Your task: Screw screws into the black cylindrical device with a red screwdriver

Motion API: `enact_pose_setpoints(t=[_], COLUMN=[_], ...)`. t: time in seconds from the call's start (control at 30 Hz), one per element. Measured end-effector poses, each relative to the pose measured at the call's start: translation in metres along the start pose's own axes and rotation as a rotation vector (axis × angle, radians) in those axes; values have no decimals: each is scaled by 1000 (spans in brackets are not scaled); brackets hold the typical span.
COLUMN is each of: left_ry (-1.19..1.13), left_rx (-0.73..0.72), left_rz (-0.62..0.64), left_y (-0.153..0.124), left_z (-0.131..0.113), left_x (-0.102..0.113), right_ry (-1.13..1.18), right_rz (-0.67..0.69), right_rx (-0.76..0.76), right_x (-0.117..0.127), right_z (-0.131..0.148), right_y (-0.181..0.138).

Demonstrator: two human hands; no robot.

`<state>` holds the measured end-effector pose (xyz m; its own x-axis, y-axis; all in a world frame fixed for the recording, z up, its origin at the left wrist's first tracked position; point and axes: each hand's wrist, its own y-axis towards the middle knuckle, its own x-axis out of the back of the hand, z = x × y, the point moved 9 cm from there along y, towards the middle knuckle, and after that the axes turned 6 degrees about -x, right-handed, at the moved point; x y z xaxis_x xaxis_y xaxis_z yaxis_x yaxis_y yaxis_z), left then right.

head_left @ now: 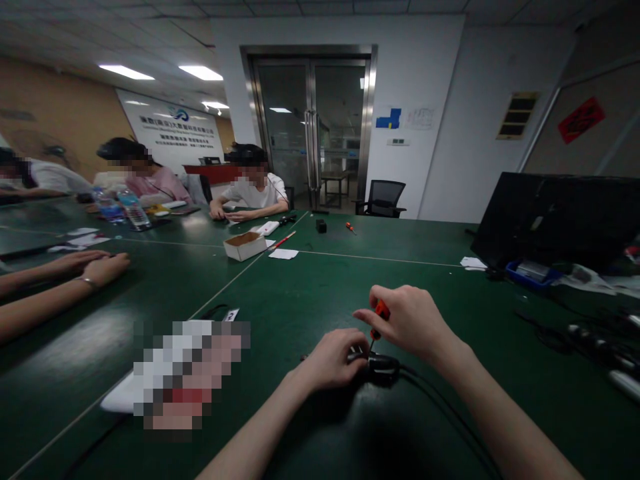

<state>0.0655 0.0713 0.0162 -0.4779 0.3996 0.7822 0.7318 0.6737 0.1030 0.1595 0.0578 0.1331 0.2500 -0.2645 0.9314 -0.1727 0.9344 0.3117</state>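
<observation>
Right hand point(407, 317): fingers curled tight round the orange handle of the driver point(382, 309), thumb stretched out to the left.
Left hand point(333, 360): fingers bent over one end of the black part point(384, 369), gripping it; fingertips partly hidden.
Driver: near upright, slightly tilted, shaft running down to the black part beside the left fingers. Tip seating: too small to tell.
Black part: low on the green table point(280, 313), between the hands, cable point(419, 379) trailing off under the right forearm.
Driver angle: best square to whatever the tip meets; a lean would likely make it slip.
Push: light, straight down, turning from fingers and wrist rather than the whole arm.
Left grip: should be firm against twist, fingertips off the tip's path; they look close enough to get jabbed.
Cable: slack is better; a tug could roll the black part.
Light: dim, hands shade the work; worth checking tip contact before adding force.
Far side: spare driver point(351, 228) and box point(245, 247), both well apart from the hands.
</observation>
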Motion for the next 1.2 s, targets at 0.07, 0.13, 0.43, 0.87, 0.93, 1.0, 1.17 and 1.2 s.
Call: enact_pose_setpoints(t=[0.07, 0.13, 0.43, 0.87, 0.93, 1.0, 1.17, 1.2], left_ry=[-2, 4, 4, 2, 3, 11, 25, 24], left_rx=[-4, -11, -2, -25, -9, 10, 9, 3], left_rz=[-3, 3, 10, -4, -5, 0, 11, 10], left_y=[0, 0, 1, 1, 1, 1, 0, 0], left_z=[0, -1, 2, 3, 5, 6, 2, 2], left_x=[0, 0, -2, -2, -2, -2, -1, -1], right_ry=[63, 129, 172, 87, 95, 37, -88, -68], right_rz=[27, 32, 93, 70, 83, 68, 29, 35], right_rx=[38, 78, 157, 157, 183, 169, 83, 94], right_x=[0, 3, 8, 8, 8, 7, 8, 8], right_z=[2, 4, 9, 13, 15, 13, 8, 9], right_y=[-1, -1, -7, -8, -11, -11, -7, -7])
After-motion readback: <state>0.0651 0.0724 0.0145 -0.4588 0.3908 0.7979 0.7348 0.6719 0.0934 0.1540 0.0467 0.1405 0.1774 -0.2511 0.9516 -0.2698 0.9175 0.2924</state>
